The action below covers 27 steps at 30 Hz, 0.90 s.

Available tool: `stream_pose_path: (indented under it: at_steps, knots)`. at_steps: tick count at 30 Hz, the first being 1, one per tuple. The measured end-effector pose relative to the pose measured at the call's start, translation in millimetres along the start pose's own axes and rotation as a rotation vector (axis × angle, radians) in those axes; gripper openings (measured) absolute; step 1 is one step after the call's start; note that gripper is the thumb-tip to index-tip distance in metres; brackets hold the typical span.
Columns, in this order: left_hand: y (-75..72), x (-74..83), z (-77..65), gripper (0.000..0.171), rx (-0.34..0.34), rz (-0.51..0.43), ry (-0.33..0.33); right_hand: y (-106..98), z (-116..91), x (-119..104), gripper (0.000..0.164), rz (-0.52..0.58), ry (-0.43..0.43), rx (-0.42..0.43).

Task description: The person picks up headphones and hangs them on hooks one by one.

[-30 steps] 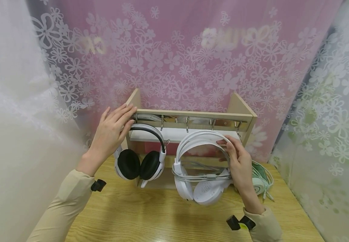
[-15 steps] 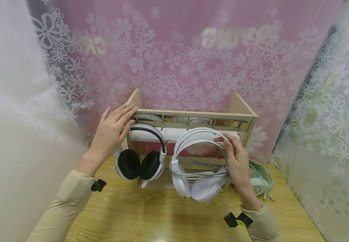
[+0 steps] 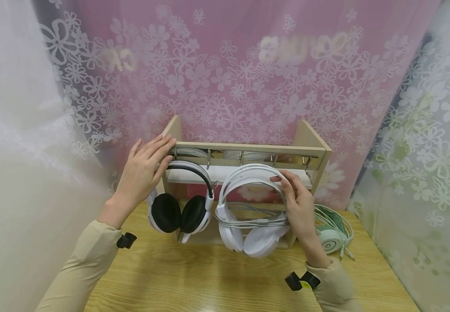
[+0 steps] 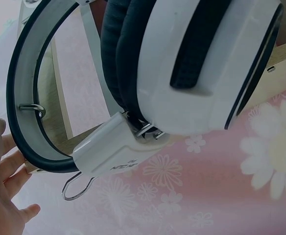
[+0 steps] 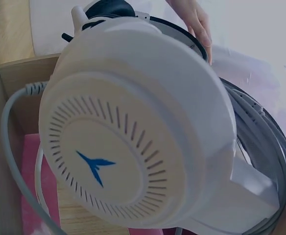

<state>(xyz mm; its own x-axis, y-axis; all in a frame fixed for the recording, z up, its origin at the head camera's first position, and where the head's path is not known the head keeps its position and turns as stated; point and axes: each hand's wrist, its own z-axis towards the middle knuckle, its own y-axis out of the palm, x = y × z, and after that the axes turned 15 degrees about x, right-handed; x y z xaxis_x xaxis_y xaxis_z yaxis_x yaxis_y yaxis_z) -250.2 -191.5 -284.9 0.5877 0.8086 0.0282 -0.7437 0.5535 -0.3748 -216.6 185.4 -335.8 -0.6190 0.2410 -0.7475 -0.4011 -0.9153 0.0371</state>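
Note:
My right hand (image 3: 301,208) grips the right side of the headband of white headphones (image 3: 230,232), with a grey cable wound across them. They stand in front of the rack's hooks; whether the band touches a hook I cannot tell. A blue mark shows on their earcup (image 5: 101,161) in the right wrist view. With fingers fairly straight, my left hand (image 3: 141,169) rests on the top left corner of the wooden rack (image 3: 225,146). Just below it, white headphones with black ear pads (image 3: 166,212) hang from a hook at the left end, as the left wrist view also shows their hook (image 4: 31,107).
Several metal hooks (image 3: 242,159) line the rack's front bar. Pale green headphones (image 3: 329,240) with a bundled cable lie on the wooden table (image 3: 209,281) to the right of the rack. Flowered pink curtain (image 3: 225,65) hangs behind.
My right hand has carried the white headphones left and slightly up in front of the rack, uncovering more of the green headphones. The left hand has stayed on the corner.

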Motion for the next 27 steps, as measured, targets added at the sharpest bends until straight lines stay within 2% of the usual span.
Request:
stream_pose_path:
  at_steps: [6,14,27]
  knots:
    - [0.5,-0.6,-0.9,0.048,0.006,-0.002,0.001,2,-2,1,0.031,0.001,-0.007,0.005]
    - [2.1,-1.7,-1.3,0.049,0.014,-0.008,0.001,6,-8,-2,0.031,-0.020,-0.086,0.027]
    - [1.8,-0.9,-1.1,0.049,0.023,-0.012,0.004,15,-11,5,0.039,0.042,-0.060,0.010]
